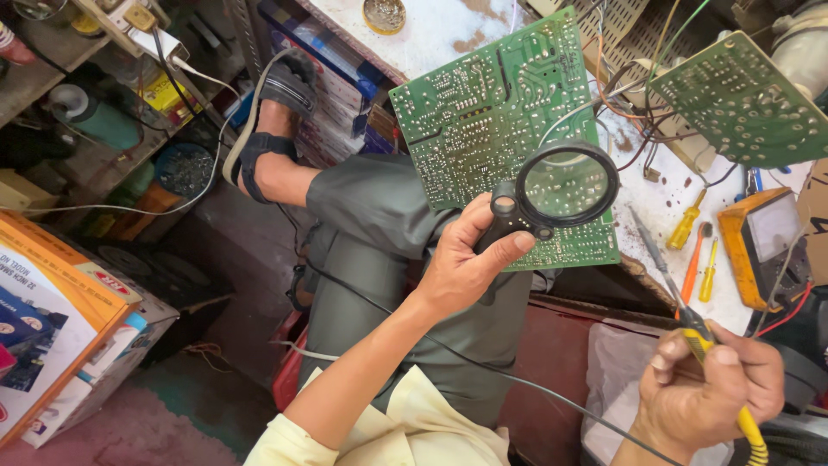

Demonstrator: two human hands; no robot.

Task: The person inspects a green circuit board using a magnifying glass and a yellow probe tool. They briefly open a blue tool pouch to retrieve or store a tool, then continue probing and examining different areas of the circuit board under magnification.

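Two hands at work, both occupied. Left hand (466, 267): clenched around the black handle of a round magnifying glass (565, 184), lens raised in front of the solder side of a green circuit board (496, 121). The board stands tilted, its far edge toward the white counter (431, 34), its near part over the person's lap; what props it is hidden behind the hand and lens. Right hand (707, 393): gripping a yellow-handled soldering iron (681, 302), its slim metal tip angled up toward the board's lower right corner, apart from it.

Other items:
- second green circuit board (742, 99), tilted, trailing coloured wires, upper right;
- yellow screwdrivers (694, 246) and an orange one lying on the counter, just beside the iron's tip;
- orange meter (763, 246) with a pale screen, at the counter's right edge;
- black cable (483, 367) running across the lap toward the right hand;
- cardboard box (60, 311), lower left, on the floor.

Risks, as judged:
- the tip could brush the lens rim or left thumb, since lens and iron work close together;
- the cable over the lap could snag and jerk the iron;
- the tilted board could slip if nudged, its support being unseen;
- a wandering tip could bridge neighbouring solder points on so dense a board.
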